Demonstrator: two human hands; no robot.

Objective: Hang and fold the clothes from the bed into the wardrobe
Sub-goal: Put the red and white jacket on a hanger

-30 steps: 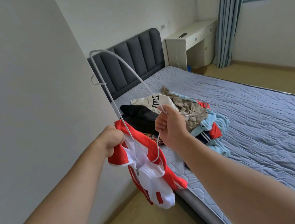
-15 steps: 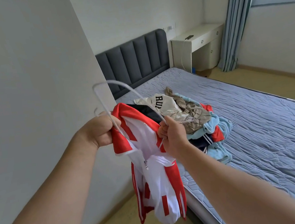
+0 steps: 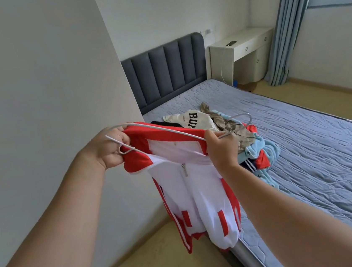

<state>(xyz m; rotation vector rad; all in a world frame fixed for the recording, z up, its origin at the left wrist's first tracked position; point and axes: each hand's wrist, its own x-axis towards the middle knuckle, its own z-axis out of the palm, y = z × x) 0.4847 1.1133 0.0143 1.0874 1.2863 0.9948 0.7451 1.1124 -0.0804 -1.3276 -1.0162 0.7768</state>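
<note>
Left hand (image 3: 109, 148): fingers curled tight round one end of the hanger (image 3: 171, 130) and the red shoulder cloth of the jacket (image 3: 193, 189). Right hand (image 3: 221, 149): closed on the other part of the hanger wire together with the jacket's collar edge.

The hanger lies nearly level between the two hands. Its curved wire end sticks out past the right hand, toward the bed (image 3: 316, 139).

The jacket, red and white with a front zip, is held in the air at the bed's near side edge. Its body and sleeves hang down in front of the bed rail, above the floor.

A pile of clothes (image 3: 234, 135) lies on the bed, toward the headboard (image 3: 163, 69) side; a cream garment with black lettering is on top.

Beyond the bed's head end stands a white bench (image 3: 244, 45) bearing a small dark object, with a blue-grey curtain (image 3: 282, 33) beside it.
</note>
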